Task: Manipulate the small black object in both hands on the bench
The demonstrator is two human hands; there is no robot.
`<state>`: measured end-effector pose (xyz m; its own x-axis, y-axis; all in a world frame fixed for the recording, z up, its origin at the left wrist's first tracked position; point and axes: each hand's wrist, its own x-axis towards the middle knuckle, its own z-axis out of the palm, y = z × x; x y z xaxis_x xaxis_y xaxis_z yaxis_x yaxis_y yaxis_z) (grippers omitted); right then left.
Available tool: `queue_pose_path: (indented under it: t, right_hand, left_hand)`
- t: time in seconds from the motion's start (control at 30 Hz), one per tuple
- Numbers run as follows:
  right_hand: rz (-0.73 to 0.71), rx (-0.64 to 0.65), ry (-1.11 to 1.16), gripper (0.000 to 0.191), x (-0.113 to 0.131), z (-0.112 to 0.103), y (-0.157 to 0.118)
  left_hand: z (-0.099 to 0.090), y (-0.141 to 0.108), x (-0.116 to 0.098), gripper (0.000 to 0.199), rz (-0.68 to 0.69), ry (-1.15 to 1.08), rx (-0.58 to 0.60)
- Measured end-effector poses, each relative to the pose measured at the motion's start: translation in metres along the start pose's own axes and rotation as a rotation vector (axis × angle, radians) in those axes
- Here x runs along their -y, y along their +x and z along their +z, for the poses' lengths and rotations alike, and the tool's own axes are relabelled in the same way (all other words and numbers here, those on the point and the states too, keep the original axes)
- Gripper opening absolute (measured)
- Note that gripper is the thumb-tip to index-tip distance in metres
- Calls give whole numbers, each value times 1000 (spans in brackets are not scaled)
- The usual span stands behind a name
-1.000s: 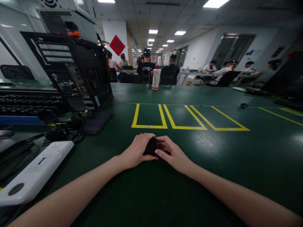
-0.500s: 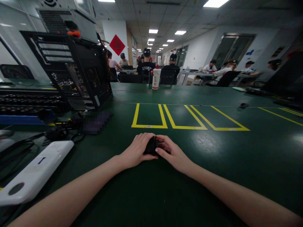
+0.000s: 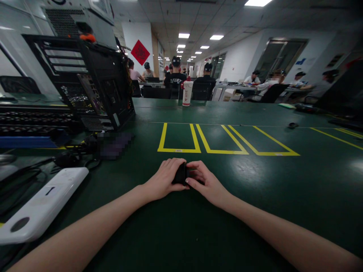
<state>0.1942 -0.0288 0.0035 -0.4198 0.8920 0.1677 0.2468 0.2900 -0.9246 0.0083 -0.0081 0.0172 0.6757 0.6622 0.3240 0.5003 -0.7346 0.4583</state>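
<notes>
Black object (image 3: 180,175) between hands, left hand (image 3: 166,176) gripping it, right hand (image 3: 204,184) curled alongside.

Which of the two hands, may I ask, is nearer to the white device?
Left: the left hand is right of the white device, and the right hand lies farther right.

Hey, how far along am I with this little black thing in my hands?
Done, it seems: both hands have reached the black object. In hand: your left hand grips it, and your right hand is at its right edge. Left: it isn't let go yet; whatever else remains, this view doesn't show.
</notes>
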Motion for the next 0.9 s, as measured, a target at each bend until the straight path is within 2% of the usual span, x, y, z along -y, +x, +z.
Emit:
queue_pose_path:
  t: [0.1,0.23,0.47,0.67,0.9]
  right_hand:
    - [11,13,-28,35,1,0,0]
    - [-49,28,-22,34,3,-1,-2]
    - [-49,1,22,23,3,0,-2]
    - [4,12,-57,35,3,-1,-2]
    - [-67,29,-2,29,2,0,-2]
  left_hand:
    - [0,0,0,55,-6,-2,8]
    - [2,-1,2,55,0,19,4]
    - [0,-1,1,56,2,12,7]
    - [3,-1,3,58,3,14,-5]
    - [9,-1,8,58,18,24,-46]
